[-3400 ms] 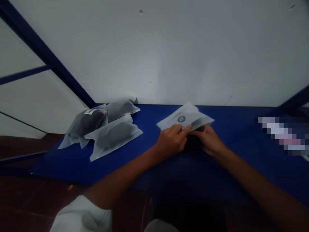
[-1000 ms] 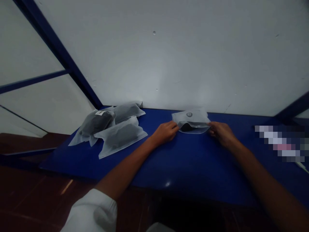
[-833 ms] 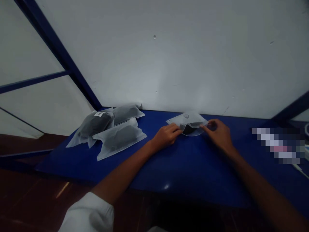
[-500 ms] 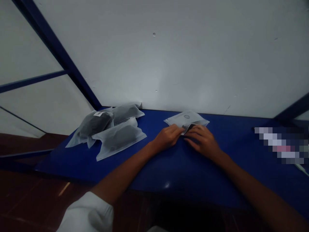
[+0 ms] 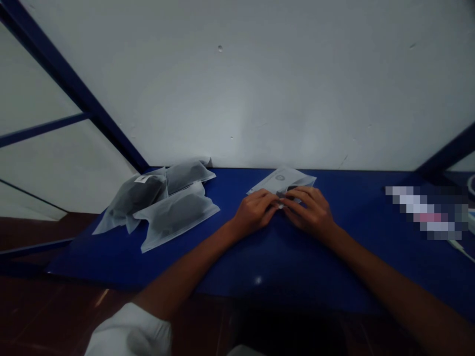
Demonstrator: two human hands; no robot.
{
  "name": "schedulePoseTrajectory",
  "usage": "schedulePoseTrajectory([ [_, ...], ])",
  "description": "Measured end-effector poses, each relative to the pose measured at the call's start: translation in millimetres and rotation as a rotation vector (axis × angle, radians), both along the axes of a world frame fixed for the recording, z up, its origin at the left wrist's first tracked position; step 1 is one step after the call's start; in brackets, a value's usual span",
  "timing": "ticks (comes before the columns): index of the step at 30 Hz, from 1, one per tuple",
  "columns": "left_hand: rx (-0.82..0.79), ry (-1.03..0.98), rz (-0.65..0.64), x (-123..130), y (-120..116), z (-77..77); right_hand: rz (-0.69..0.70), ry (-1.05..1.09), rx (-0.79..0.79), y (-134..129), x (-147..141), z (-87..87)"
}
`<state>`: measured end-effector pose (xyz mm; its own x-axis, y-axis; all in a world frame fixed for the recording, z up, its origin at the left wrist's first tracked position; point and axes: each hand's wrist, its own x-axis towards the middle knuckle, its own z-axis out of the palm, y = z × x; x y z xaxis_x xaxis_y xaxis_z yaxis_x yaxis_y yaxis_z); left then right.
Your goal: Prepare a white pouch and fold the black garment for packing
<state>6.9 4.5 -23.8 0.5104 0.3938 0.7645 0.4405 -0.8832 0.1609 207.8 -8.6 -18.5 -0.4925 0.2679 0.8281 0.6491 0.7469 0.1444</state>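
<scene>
A flat, frosted bag (image 5: 274, 181) with a round printed mark lies on the blue table (image 5: 237, 257), close to the white wall. My left hand (image 5: 256, 210) pinches the bag's near edge from the left. From the right, my right hand (image 5: 309, 210) has its fingers closed on the same edge, its fingertips almost meeting the left ones. Something dark shows at the bag between the hands; its shape is mostly hidden by the fingers.
Three frosted bags with dark contents lie at the left: one with a white label (image 5: 139, 195), one behind (image 5: 187, 173), one in front (image 5: 178, 212). A blurred-out item (image 5: 426, 212) and a white cable (image 5: 462, 247) are at the right.
Both hands have drawn closer together at the bag's near edge, and the dark part between them is more covered. The whole view has shifted slightly.
</scene>
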Motion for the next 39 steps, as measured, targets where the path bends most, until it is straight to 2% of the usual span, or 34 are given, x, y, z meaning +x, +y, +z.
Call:
schedulePoseTrajectory([
  [6, -0.005, 0.043, 0.039, 3.6, -7.1, -2.0, 0.085, -0.09, -0.033, 0.8, 0.8, 1.9],
  [11, 0.048, 0.023, 0.018, 3.9, -8.2, -0.9, 0.018, -0.068, 0.024, -5.9, -7.6, 5.0],
  [15, 0.081, 0.087, 0.004, 4.6, -9.9, 5.8, -0.007, -0.06, 0.018, -9.0, -11.7, 6.2],
  [18, 0.124, 0.121, -0.027, 3.6, -11.1, 11.8, -0.018, -0.055, -0.017, -6.7, -7.1, 8.3],
  [22, 0.157, 0.035, -0.079, -0.5, -9.7, 17.2, -0.042, -0.019, -0.098, 0.8, 5.4, 11.8],
  [31, 0.102, -0.045, -0.126, -5.6, -2.0, 20.7, -0.054, -0.029, -0.195, 13.6, 21.6, 15.4],
  [35, 0.044, -0.002, -0.051, -4.8, -5.0, 23.5, 0.01, -0.044, -0.2, 14.9, 26.8, 12.1],
  [39, 0.112, 0.12, -0.003, -1.3, -10.2, 22.0, 0.082, 0.012, -0.188, 6.7, 20.2, 13.2],
])
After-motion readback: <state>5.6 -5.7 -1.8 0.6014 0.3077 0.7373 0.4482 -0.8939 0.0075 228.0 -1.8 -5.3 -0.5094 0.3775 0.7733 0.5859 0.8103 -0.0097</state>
